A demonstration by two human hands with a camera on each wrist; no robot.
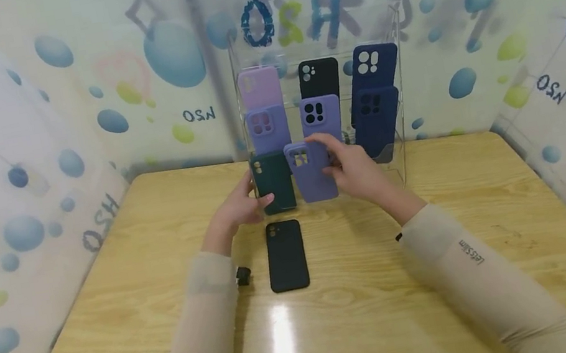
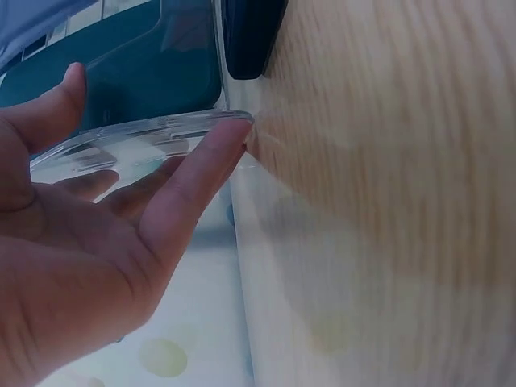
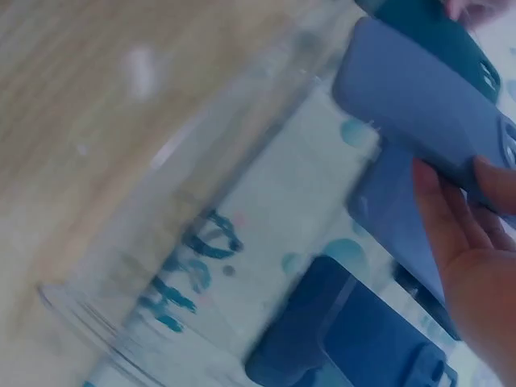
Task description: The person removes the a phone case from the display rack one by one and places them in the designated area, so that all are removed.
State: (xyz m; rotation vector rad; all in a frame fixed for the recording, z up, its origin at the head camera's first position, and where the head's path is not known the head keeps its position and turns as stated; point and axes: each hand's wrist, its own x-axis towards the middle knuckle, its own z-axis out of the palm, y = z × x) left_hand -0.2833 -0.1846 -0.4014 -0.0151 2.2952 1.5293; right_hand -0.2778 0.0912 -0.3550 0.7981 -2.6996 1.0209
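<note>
Blur hides rack (image 1: pixel 397 87) edges; right hand (image 1: pixel 356 170) grasps lilac case (image 1: pixel 311 173), left hand (image 1: pixel 240 208) relaxed against rack base

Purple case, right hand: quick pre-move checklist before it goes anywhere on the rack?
1. Grip on the purple case: the right hand holds it by its right edge, fingers over the top. Ok.
2. Left hand steadying: fingers rest on the clear display rack at its lower left edge, next to the dark green case. Ok.
3. Bottom middle slot free behind the held case: hidden by the case and hand. Cannot tell.
4. Neighbouring cases seated: dark green case and the navy case stand upright. Ok.
5. Black case on the table: lies flat in front of the rack, apart from both hands. Ok.
</note>
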